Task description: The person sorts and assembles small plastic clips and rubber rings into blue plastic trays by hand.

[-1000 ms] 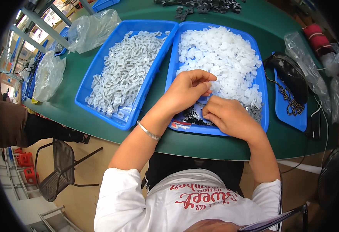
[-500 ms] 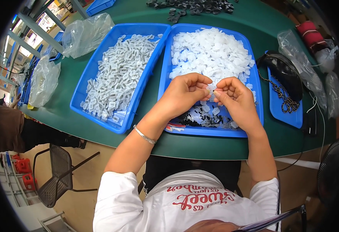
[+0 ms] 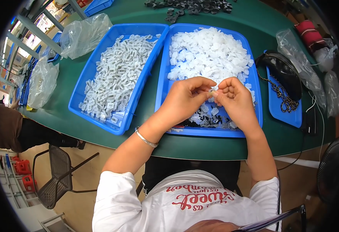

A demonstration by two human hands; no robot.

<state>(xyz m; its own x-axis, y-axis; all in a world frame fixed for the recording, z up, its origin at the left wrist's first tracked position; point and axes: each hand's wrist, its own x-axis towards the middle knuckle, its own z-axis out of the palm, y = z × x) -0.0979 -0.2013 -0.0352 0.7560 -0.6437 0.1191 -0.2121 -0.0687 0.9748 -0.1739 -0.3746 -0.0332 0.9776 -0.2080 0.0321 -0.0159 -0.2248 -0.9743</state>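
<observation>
Over the right-hand blue tray (image 3: 259, 116), my left hand (image 3: 188, 97) and my right hand (image 3: 237, 101) meet fingertip to fingertip. Both are closed in a pinch on one small translucent white plastic piece (image 3: 214, 89), mostly covered by the fingers. Beyond them in the same tray lies a heap of similar white pieces (image 3: 212, 50). Closer to me, small black parts (image 3: 206, 121) lie mixed with a few loose white pieces, partly behind my hands. The left-hand blue tray (image 3: 127, 121) holds a pile of greyish-white plastic pieces (image 3: 117, 73) with openings in them.
Black parts (image 3: 192, 5) are heaped at the table's far edge. At the right, a black bag with a chain (image 3: 287, 71) rests on a small blue tray (image 3: 279, 114), near plastic bags and cables. A clear bag (image 3: 85, 35) lies at the left. A chair (image 3: 63, 166) stands lower left.
My fingertips have drawn closer together around the white piece, covering more of it. The left hand has turned slightly; both hands stay over the same tray.
</observation>
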